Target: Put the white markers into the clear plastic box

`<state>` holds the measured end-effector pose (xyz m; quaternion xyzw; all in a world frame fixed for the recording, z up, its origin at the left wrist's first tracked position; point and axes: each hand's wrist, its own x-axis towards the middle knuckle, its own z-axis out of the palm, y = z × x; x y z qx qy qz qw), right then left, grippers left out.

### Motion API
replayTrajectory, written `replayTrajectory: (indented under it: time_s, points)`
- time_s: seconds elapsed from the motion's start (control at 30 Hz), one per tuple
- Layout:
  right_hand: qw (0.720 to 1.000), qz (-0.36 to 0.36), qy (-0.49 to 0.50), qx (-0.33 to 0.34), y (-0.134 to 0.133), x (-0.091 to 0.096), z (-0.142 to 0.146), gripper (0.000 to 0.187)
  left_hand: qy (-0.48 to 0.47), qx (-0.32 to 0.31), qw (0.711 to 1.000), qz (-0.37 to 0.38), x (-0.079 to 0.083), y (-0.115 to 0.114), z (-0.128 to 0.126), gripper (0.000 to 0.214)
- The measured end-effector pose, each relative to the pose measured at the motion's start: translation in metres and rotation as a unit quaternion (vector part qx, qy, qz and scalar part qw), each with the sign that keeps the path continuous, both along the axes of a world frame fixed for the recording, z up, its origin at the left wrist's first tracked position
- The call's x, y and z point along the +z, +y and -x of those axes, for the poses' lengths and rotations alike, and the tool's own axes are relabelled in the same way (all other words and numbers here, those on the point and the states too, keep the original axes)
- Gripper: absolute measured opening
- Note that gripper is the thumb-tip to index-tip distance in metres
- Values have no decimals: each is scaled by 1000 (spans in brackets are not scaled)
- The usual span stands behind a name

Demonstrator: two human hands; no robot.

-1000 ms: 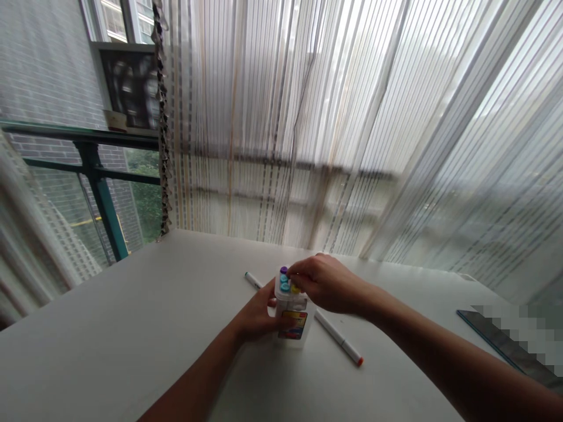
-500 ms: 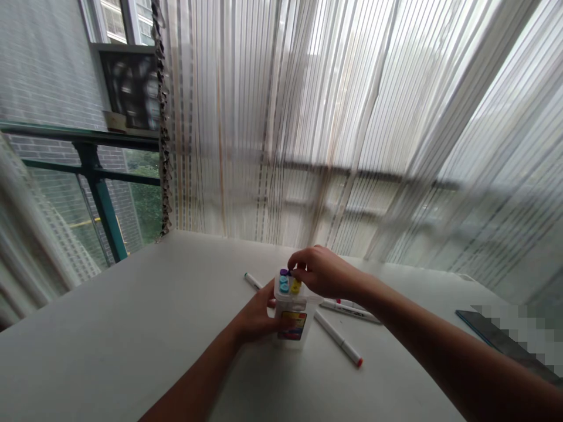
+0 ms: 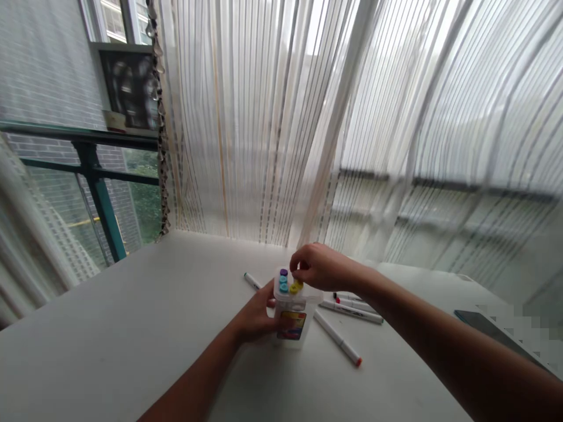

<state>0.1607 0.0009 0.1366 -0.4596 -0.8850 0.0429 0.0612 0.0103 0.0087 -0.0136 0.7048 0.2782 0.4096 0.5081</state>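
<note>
A clear plastic marker box with a colourful label stands upright on the white table. My left hand is wrapped around its left side, thumb on the front. Inside the box are several markers standing cap up: a purple cap at the back left, light blue caps in front of it, and yellow caps to their right. Over the back right of the opening is my right hand, its fingers pinched together right by the yellow caps. Whatever lies between those fingertips is hidden.
A red-ended white marker lies right of the box, with more white markers behind it, partly under my right forearm. A green-ended marker lies behind my left hand. A dark flat device rests at the right; a sheer curtain hangs behind.
My right hand has shifted slightly right over the box, and the dark purple cap by its fingertips no longer shows. My left hand keeps its hold. The curtain has billowed.
</note>
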Motion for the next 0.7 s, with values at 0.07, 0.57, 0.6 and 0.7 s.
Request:
replayTrajectory:
  time_s: [0.07,0.57,0.6,0.7]
  points:
    - [1000,4,-3,4,1,0,1,21,-1,1,1000,1,-1,0,0,54]
    - [999,-9,20,-36,2,-6,5,16,-5,8,1000,13,-4,2,0,56]
    - [999,-3,20,-37,2,-5,5,16,-7,6,1000,13,-4,2,0,56]
    - [999,20,25,-32,0,-3,4,17,-12,3,1000,13,-4,2,0,56]
